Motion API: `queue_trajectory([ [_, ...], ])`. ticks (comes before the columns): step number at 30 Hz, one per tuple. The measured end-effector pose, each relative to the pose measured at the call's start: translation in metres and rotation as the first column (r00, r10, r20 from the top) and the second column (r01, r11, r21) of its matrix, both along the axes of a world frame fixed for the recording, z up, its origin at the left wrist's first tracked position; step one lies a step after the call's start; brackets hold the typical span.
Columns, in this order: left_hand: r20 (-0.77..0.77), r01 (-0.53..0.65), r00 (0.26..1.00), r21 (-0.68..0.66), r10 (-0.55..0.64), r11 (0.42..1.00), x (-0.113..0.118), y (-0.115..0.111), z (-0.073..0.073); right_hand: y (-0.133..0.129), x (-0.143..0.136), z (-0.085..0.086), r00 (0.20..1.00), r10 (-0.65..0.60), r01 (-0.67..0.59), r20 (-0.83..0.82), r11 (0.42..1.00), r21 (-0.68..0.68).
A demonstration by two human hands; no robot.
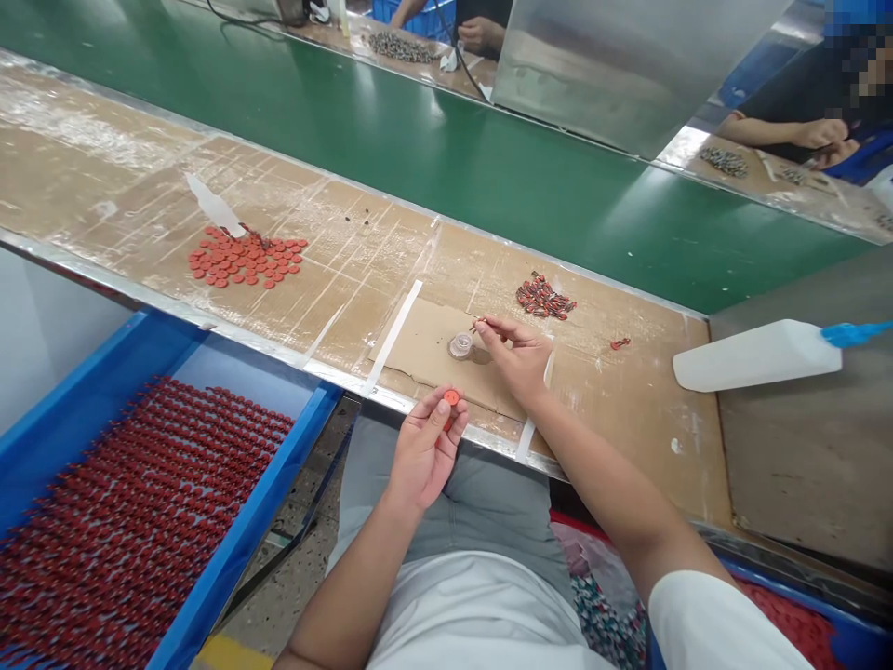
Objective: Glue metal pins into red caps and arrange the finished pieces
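White shirt cloth (474,614) is seen closest, bunched below both hands, with grey trousers (363,484) just past it. Now the surface (600,409): scuffed brown board, stretched ahead of the hands and far off to their left. Beyond it a green belt (391,140) is laid, overhung by a metal hood (614,65), and co-workers' hands are glimpsed on the far side. Left of and below the left hand, rows of red pieces (160,502) are lined up in a blue tray (263,502).

Edges next! Reach is limited by the surface's metal-trimmed front edge, right beside the left hand, and by an upright panel (802,447) far right of the right hand, with a white bottle (760,355) tilted near it. Farther left, a heap of red discs (244,261) is spread; just ahead of the right hand, dark-and-orange pieces (544,298) are piled.

And the hands: by the left hand (427,447), partly curled, a red disc (452,397) is pinched between thumb and fingers. By the right hand (520,358), thumb and fingertips closed, a small dark-red piece (477,326) is gripped, right beside a small clear dish (460,346) set on cardboard (419,340).
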State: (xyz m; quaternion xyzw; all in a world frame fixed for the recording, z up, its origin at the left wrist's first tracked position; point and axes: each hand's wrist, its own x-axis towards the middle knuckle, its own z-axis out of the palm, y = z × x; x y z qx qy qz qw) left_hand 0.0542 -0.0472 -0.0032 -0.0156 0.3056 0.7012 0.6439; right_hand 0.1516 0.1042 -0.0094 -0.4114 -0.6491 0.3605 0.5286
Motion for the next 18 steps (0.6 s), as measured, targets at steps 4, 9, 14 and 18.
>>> queue_trajectory([
  [4,-0.002,-0.017,1.0,-0.008,0.017,1.0,0.003,0.004,0.004,-0.02,0.005,0.021,0.973,0.006,-0.058,-0.232,0.975,-0.215],
  [9,-0.027,-0.018,0.999,-0.016,0.018,1.0,0.01,0.003,0.007,-0.071,0.015,0.038,0.959,0.04,-0.114,-0.281,0.961,-0.251],
  [14,-0.054,-0.022,0.998,-0.003,0.022,1.0,0.014,0.0,0.008,-0.104,0.018,0.031,0.962,0.068,-0.141,-0.265,0.953,-0.269],
  [18,-0.083,-0.027,0.996,0.021,0.029,0.999,0.016,-0.002,0.009,-0.109,0.018,0.022,0.965,0.057,-0.118,-0.254,0.966,-0.23],
])
